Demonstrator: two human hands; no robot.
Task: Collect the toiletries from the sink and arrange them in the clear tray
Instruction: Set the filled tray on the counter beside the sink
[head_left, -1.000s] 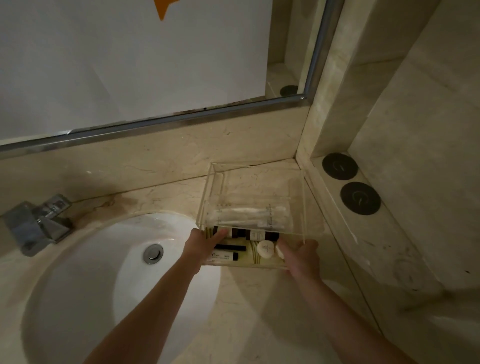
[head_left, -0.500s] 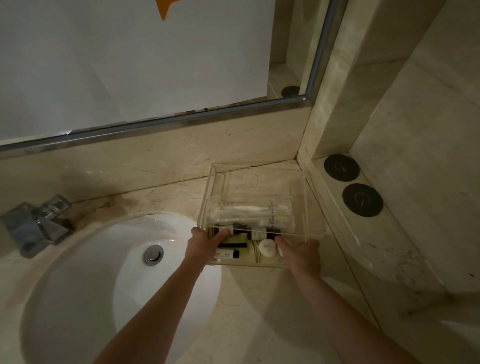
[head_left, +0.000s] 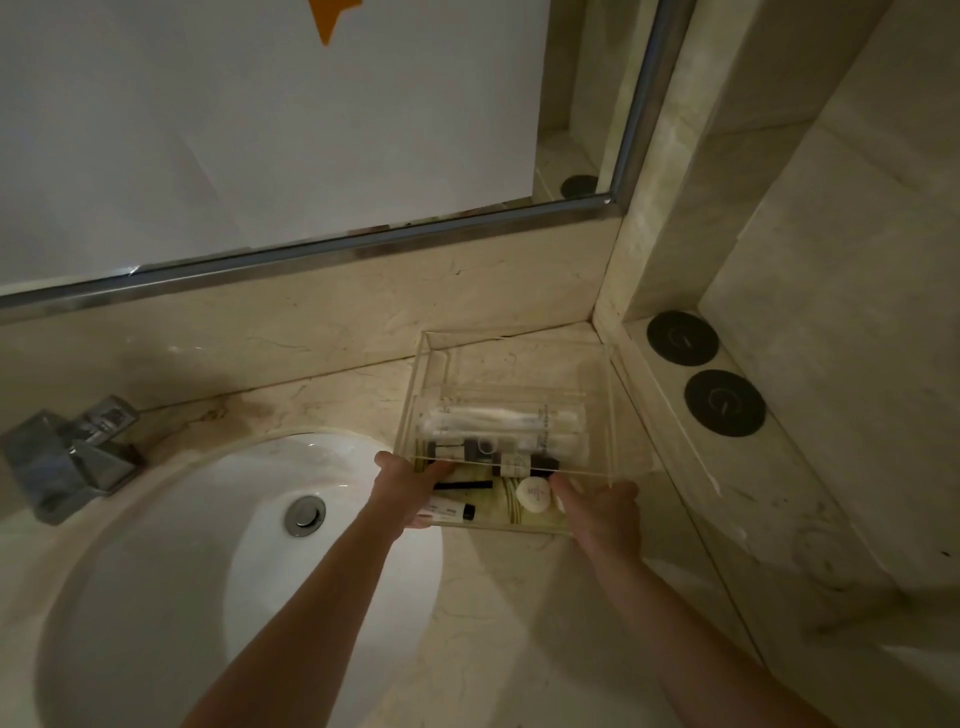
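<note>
Clear tray (head_left: 519, 353) sits in the back right corner of the marble counter (head_left: 493, 623), just right of the white sink (head_left: 182, 571). Inside it, white tubes (head_left: 498, 421) lie across the middle, dark-capped bottles (head_left: 514, 464) and a round white soap (head_left: 534, 493) nearer the front. Left hand (head_left: 410, 488) grips the tray's near left corner, thumb over the rim. Right hand (head_left: 602, 512) clasps the near right corner, fingers curled on the wall. Chrome tap (head_left: 67, 457) stands far left, two black discs (head_left: 724, 402) on the ledge at right.
</note>
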